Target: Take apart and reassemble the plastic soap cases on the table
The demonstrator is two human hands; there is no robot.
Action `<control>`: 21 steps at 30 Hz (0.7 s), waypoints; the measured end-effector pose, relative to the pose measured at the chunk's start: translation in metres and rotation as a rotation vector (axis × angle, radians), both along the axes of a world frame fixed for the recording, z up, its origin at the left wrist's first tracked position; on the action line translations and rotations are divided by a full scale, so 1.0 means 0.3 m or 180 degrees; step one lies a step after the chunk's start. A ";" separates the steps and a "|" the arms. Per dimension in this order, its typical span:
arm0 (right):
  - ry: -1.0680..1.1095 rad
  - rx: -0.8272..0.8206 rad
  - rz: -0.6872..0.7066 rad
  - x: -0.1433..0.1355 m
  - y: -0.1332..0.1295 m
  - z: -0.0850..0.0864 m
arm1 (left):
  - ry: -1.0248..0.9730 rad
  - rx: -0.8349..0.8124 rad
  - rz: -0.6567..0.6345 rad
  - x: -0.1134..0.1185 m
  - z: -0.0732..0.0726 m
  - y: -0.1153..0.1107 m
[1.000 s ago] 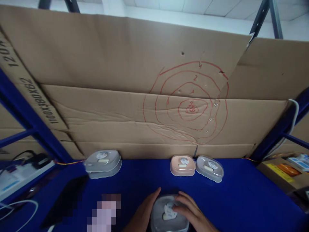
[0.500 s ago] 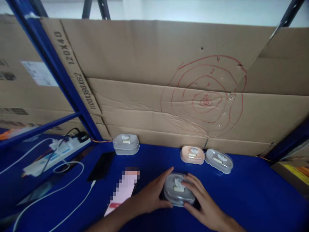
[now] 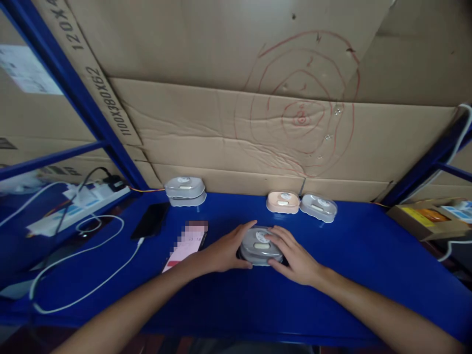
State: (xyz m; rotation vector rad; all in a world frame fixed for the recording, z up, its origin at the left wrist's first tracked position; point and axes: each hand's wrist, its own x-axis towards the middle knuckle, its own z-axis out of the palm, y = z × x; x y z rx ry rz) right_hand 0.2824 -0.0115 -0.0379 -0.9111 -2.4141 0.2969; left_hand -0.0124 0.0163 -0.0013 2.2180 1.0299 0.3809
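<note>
The cardboard strip (image 3: 107, 101) reads "1100X380X62" and, cut off, "120X4"

The table (image 3: 346, 260) was deep blue, and the cardboard (image 3: 184, 108) brown, marked with red rings (image 3: 302, 119). The nearest box (image 3: 262, 254) was grey, with a white sticker (image 3: 262, 237) and a cream tab (image 3: 262, 246); another box (image 3: 283, 209) was peach. One phone (image 3: 150, 220) was black, and its cable (image 3: 47, 311) white.

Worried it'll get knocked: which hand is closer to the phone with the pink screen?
Left. The left hand is just right of the pink-screened phone; the right hand is farther off, at the grey box's right side.
</note>
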 end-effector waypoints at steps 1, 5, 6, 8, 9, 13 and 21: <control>-0.0032 0.0026 0.0042 0.001 0.000 0.001 | 0.0050 0.0024 0.0012 0.000 -0.004 -0.004; -0.0041 0.0014 0.0190 0.008 0.001 0.020 | 0.0097 0.0233 0.0046 -0.010 -0.016 -0.024; -0.0046 -0.0009 0.0211 0.009 0.001 0.027 | 0.0114 0.0269 0.0025 -0.014 -0.017 -0.029; -0.0088 -0.0071 0.0243 0.009 0.000 0.039 | 0.0188 0.0294 -0.0020 -0.022 -0.014 -0.038; -0.0107 -0.0085 0.0263 0.009 -0.001 0.044 | 0.0235 0.0312 -0.0044 -0.026 -0.012 -0.041; -0.0093 0.0002 0.0257 0.010 -0.004 0.050 | 0.0311 0.0578 -0.0142 -0.030 -0.004 -0.049; 0.0013 -0.0047 0.0474 0.022 0.003 0.043 | -0.0110 0.0437 -0.0095 -0.021 -0.009 -0.059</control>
